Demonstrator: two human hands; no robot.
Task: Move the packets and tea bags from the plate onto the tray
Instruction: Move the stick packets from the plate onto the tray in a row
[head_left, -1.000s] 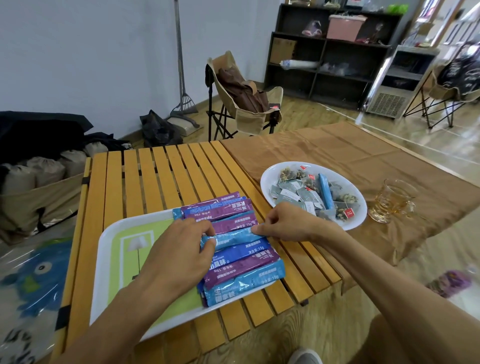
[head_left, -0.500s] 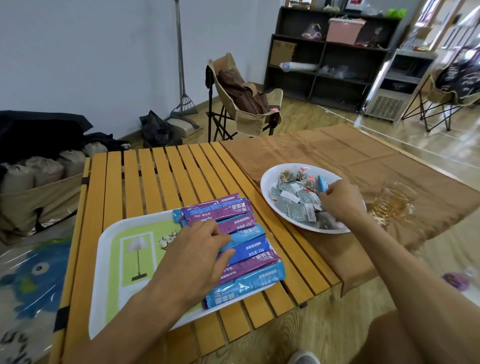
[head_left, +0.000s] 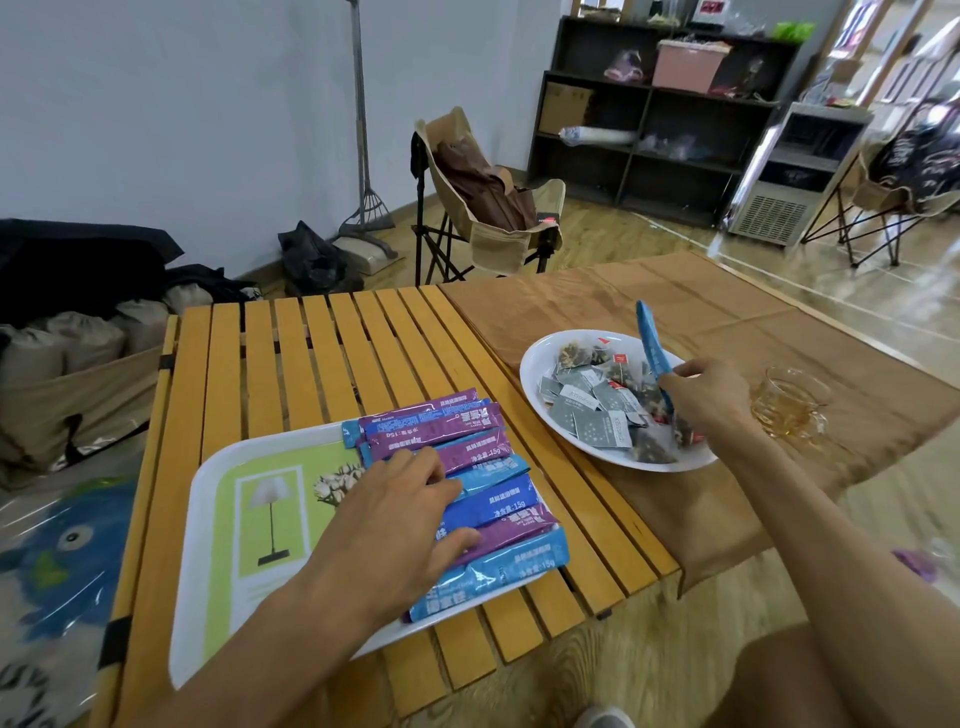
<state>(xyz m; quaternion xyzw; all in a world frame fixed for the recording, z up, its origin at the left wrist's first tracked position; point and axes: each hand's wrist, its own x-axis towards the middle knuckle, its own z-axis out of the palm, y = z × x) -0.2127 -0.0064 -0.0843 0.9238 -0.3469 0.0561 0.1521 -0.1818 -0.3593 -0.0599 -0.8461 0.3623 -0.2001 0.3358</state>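
A white oval plate (head_left: 535, 374) on the brown cloth holds several grey tea bags (head_left: 597, 423). My right hand (head_left: 709, 397) pinches a light blue stick packet (head_left: 649, 340) by its lower end and holds it upright over the plate. The white tray (head_left: 208, 499) with a green lamp picture lies on the slatted table. A row of several purple and blue stick packets (head_left: 488, 499) fills its right side. My left hand (head_left: 400, 519) rests flat on that row with its fingers straight.
A glass cup of tea (head_left: 787, 408) stands just right of the plate, close to my right wrist. The wooden slat table (head_left: 311, 364) extends behind the tray. A folding chair (head_left: 488, 208) stands beyond the table.
My right hand left the row on the tray, reached into the plate, took the light blue packet and lifted it upright. My left hand stayed on the row.
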